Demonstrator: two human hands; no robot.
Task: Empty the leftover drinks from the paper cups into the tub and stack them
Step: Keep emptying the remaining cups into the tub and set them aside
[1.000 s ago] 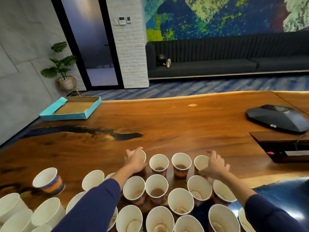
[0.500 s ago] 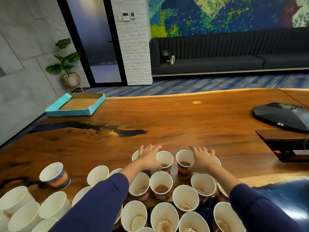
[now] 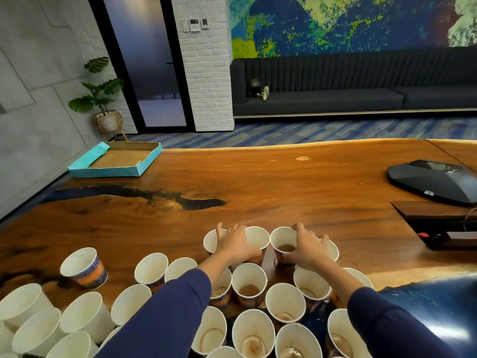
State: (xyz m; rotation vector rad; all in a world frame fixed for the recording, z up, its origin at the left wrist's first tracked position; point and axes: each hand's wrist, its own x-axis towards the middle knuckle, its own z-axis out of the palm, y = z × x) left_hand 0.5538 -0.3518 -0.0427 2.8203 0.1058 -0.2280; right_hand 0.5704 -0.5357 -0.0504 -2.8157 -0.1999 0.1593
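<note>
Many white paper cups with orange-and-blue bands stand packed at the near edge of the wooden table (image 3: 284, 187); several hold brown dregs. My left hand (image 3: 236, 245) lies across two cups in the far row, a left cup (image 3: 211, 241) and a middle cup (image 3: 259, 237). Its fingers hook over their far rims and the thumb is on the near side. My right hand (image 3: 307, 248) grips a cup with brown drink (image 3: 282, 241), thumb on its near side, and partly covers another cup (image 3: 334, 250). No tub is plainly in view.
Empty cups lie tipped at the near left (image 3: 82, 267). A teal cardboard tray (image 3: 116, 171) sits at the far left, a black conference phone (image 3: 433, 180) and a dark box (image 3: 444, 223) at the right. A glossy blue surface (image 3: 438, 306) fills the near right corner.
Both hands have moved inward from the outer cups of the far row to the middle ones. Their fingers have gone from stretched out to curled over the rims.
</note>
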